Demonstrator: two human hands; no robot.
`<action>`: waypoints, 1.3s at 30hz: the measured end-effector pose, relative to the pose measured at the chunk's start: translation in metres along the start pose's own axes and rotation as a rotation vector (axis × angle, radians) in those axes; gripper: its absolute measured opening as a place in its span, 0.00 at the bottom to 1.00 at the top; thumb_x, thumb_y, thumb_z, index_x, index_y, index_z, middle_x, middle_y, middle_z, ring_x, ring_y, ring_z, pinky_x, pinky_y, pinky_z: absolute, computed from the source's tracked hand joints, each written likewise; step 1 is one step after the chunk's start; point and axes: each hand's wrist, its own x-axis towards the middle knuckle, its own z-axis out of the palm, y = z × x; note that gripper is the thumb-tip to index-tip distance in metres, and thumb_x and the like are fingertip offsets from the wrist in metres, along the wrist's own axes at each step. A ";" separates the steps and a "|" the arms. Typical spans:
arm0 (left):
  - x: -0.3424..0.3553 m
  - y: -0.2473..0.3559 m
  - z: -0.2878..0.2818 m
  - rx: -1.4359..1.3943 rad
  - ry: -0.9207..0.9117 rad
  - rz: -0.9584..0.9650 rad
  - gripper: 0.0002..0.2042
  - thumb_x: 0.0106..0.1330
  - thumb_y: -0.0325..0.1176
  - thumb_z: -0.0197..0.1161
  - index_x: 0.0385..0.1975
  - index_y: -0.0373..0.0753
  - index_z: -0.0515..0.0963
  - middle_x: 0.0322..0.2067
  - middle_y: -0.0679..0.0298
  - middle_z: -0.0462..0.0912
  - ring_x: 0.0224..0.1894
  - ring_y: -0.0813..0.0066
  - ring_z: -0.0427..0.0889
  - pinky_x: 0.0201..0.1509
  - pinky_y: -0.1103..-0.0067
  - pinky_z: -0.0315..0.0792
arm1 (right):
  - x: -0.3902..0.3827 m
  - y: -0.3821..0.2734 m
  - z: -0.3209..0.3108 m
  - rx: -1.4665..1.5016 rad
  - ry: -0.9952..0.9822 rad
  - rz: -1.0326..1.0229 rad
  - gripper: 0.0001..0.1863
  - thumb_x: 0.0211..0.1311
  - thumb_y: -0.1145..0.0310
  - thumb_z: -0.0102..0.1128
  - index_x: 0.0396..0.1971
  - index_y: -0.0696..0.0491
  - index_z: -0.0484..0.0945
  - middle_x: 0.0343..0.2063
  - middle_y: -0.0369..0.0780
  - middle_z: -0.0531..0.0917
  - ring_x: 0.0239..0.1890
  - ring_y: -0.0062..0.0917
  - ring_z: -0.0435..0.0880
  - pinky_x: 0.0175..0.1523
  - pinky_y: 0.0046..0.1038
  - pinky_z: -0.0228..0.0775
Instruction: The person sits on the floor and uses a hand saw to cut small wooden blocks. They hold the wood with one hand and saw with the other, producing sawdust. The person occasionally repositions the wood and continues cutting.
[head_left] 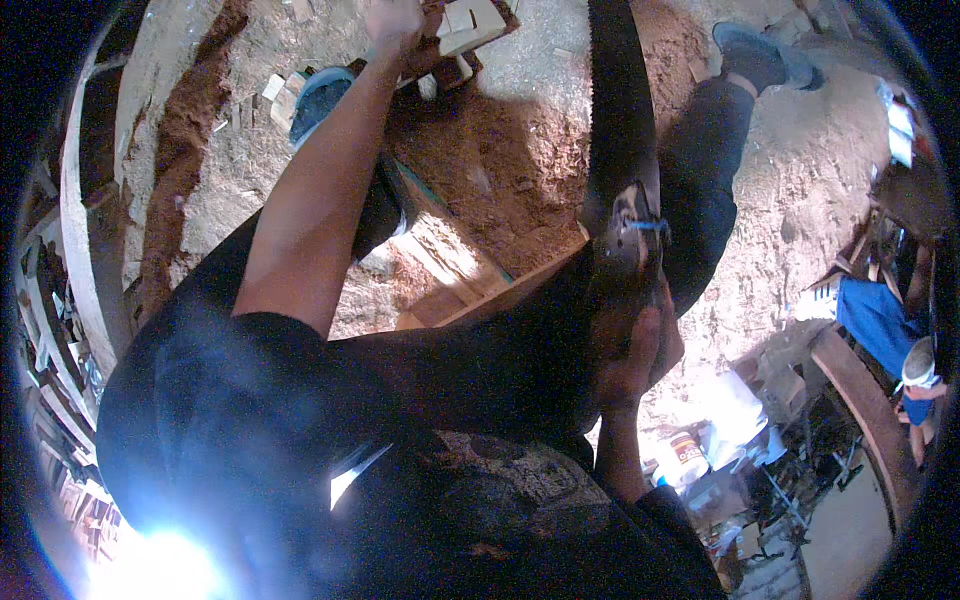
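My left hand (pixel 398 22) reaches up to the top of the view beside pale wooden blocks (pixel 460 25); its fingers are blurred and partly hidden, so I cannot tell their grip. My right hand (pixel 640 350) is wrapped round the dark handle of a long, wide handsaw (pixel 620 110), whose toothed blade points away from me, past the top edge. A blue band is wound round the saw near the handle. Below the saw, a wooden board (pixel 500 290) lies partly hidden by my dark-clothed legs.
My slippered foot (pixel 760 55) rests on the dirt floor (pixel 785 190). Wood scraps (pixel 290 105) lie beside my left arm, and more timber (pixel 50 330) at the left. At right are a labelled white tub (pixel 685 460), a plank (pixel 850 390) and blue cloth (pixel 865 315) beside what looks like another person's limb.
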 end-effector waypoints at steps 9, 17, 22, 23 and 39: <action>-0.030 0.019 -0.066 0.950 -0.509 0.753 0.27 0.60 0.53 0.67 0.58 0.49 0.78 0.53 0.56 0.81 0.60 0.52 0.77 0.66 0.63 0.71 | 0.022 0.001 0.012 0.153 -0.137 0.145 0.23 0.75 0.60 0.51 0.57 0.64 0.78 0.22 0.32 0.79 0.21 0.13 0.71 0.25 0.19 0.60; -0.047 0.039 -0.066 0.963 -0.527 0.701 0.19 0.67 0.49 0.60 0.50 0.46 0.84 0.43 0.55 0.86 0.46 0.52 0.86 0.53 0.61 0.80 | 0.004 0.026 0.032 0.145 -0.203 -0.024 0.19 0.74 0.62 0.55 0.54 0.61 0.81 0.30 0.35 0.82 0.29 0.16 0.75 0.36 0.22 0.68; -0.056 0.030 -0.067 1.002 -0.409 0.785 0.19 0.68 0.52 0.60 0.47 0.45 0.84 0.44 0.54 0.86 0.47 0.52 0.85 0.52 0.60 0.80 | 0.005 0.013 0.048 0.081 -0.289 -0.032 0.16 0.74 0.63 0.56 0.49 0.60 0.81 0.31 0.39 0.84 0.33 0.20 0.79 0.40 0.26 0.71; -0.056 0.026 -0.067 0.996 -0.387 0.813 0.19 0.69 0.51 0.60 0.47 0.44 0.84 0.44 0.55 0.85 0.47 0.52 0.85 0.52 0.60 0.79 | 0.008 0.013 0.052 0.071 -0.282 -0.048 0.14 0.72 0.64 0.58 0.47 0.58 0.81 0.29 0.39 0.84 0.31 0.21 0.80 0.38 0.28 0.73; -0.048 0.019 -0.057 0.974 -0.452 0.891 0.16 0.68 0.40 0.64 0.50 0.38 0.80 0.45 0.50 0.83 0.50 0.46 0.82 0.55 0.59 0.77 | 0.045 0.018 0.099 0.095 -0.402 -0.158 0.19 0.72 0.70 0.59 0.59 0.62 0.76 0.47 0.48 0.87 0.50 0.31 0.86 0.54 0.30 0.76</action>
